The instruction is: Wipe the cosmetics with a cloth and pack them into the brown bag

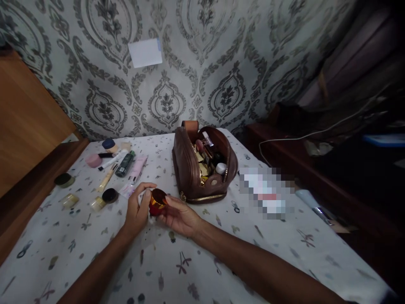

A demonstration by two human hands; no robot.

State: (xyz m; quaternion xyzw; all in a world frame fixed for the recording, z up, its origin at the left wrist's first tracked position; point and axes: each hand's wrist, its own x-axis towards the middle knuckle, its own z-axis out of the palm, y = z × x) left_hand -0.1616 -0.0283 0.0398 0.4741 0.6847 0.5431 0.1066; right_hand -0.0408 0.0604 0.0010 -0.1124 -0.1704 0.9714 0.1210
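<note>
A small amber-red jar with a shiny gold band (157,202) is held between both hands above the table. My left hand (139,207) grips its left side, fingers curled over the top. From the right, my right hand (182,215) closes on the jar with the thumb near the rim and fingers beneath. Just behind and to the right stands an open brown toiletry bag (186,169), filled with small cosmetics, among them a white-lidded jar (221,168) and a clear tube (207,138).
Several cosmetics lie at the left, including a dark green bottle (125,164), a pink tube (138,168) and a black-lidded jar (110,195). A blurred-out item (265,193) and a brush-like object (313,205) lie right. A patterned wall (196,101) rises behind the patterned tablecloth (190,278).
</note>
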